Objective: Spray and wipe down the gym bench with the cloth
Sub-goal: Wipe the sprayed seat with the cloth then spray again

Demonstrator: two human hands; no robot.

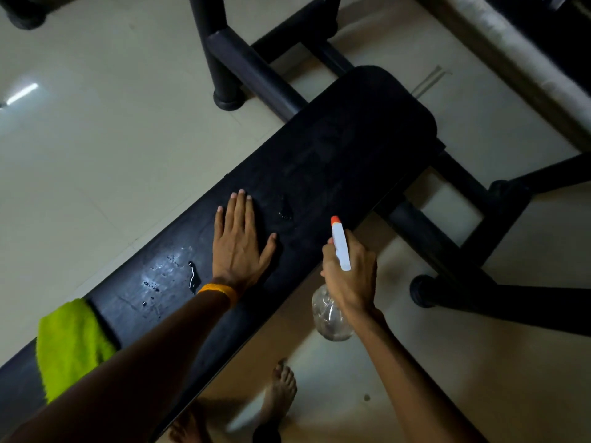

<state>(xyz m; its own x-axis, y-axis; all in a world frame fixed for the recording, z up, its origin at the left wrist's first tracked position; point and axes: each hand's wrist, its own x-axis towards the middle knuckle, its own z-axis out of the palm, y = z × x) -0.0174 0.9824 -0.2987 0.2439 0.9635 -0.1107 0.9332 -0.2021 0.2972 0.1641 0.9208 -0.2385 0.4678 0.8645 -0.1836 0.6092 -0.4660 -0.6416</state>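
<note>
Two hands at the bench, one flat, one on the sprayer

Five fingers (239,206) of the left hand (238,241) lay spread and flat on the black padded top of the bench (335,148), the thumb angled out to the right, gripping nothing. An orange band (219,290) circled that wrist, and the bare forearm ran back toward the lower left corner of the view.

The right hand (350,276) was curled around the neck of a spray bottle (331,314), its fingers wrapped tight under the white sprayer head (340,247). The orange nozzle tip (334,220) pointed up and away over the near edge of the pad. The clear, rounded body of the bottle hung below the hand, beside the bench and above the floor rather than over the pad.

Small beads and streaks of liquid (192,273) glistened on the pad just left of the left wrist, and a smaller wet patch (284,211) sat just beyond the left fingertips.

A bright yellow-green cloth (72,346) lay draped over the bench farther to the lower left, well apart from both hands and partly hidden by the left forearm.

The bench ran diagonally from lower left to upper right on a dark metal frame (447,244), over a pale tiled floor (112,139). A bare foot (279,394) stood on the tiles below the bottle.
</note>
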